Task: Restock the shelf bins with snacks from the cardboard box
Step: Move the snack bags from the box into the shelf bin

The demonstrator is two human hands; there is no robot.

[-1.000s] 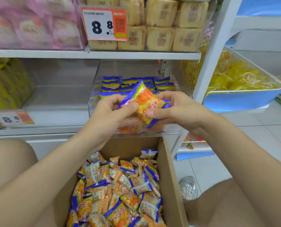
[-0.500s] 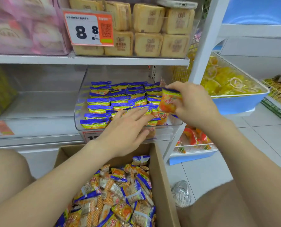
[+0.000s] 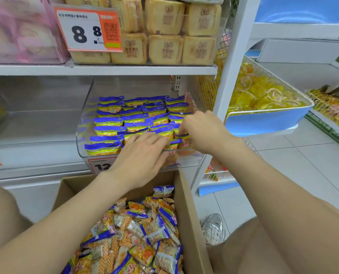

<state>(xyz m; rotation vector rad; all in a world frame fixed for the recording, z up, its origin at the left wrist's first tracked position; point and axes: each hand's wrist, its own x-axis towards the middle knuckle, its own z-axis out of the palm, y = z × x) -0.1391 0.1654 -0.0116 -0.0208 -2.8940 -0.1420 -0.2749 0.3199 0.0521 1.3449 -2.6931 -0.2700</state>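
So the white shelf [image 3: 105, 69] has the usual setup, and the cardboard box [image 3: 186, 204] sits on the floor right under it, with a big pile of loose snacks [image 3: 145, 234] left inside, so I'd say the job is nowhere near done. The clear bin [image 3: 81, 135] on the lower level is mostly filled with rows of packets [image 3: 133, 119] standing on edge, blue tops up. The left hand [image 3: 143, 157] lies flat over the front row, fingers straight, grip holding nothing, looks like it's just steadying things. The right hand [image 3: 206, 131] has a narrow pinching grip on one packet [image 3: 184, 138], which is down in the front right corner of the bin. What I'd worry about: that corner looks tight, so forcing it in could crush what's inside or pop a neighbour up. The front wall is low too, so if the left hand lifts too soon the front row could flop over it into the box.
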